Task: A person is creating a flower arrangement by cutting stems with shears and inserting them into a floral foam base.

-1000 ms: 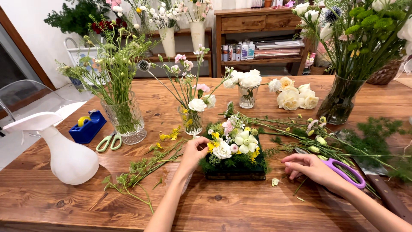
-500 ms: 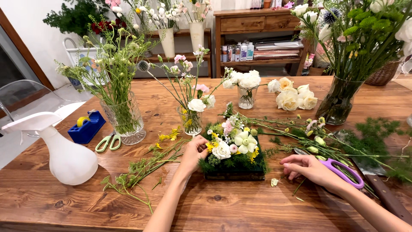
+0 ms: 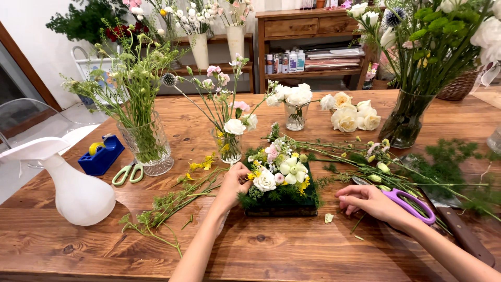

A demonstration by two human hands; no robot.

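A low flower arrangement (image 3: 281, 177) of white, pink and yellow blooms sits in a dark square base on the wooden table (image 3: 292, 250). My left hand (image 3: 233, 184) touches its left side, fingers curled at the yellow and white flowers. My right hand (image 3: 371, 202) rests on the table just right of the arrangement, with purple-handled scissors (image 3: 412, 205) looped over its fingers. Loose green stems with small buds (image 3: 365, 162) lie behind that hand.
A white watering jug (image 3: 73, 190) stands at the left, with a blue tape dispenser (image 3: 102, 155), green scissors (image 3: 128, 173) and a glass vase of greenery (image 3: 143, 141). Smaller vases (image 3: 228, 143) and a tall dark vase (image 3: 407, 122) stand behind. Cut yellow stems (image 3: 177, 198) lie left of the arrangement.
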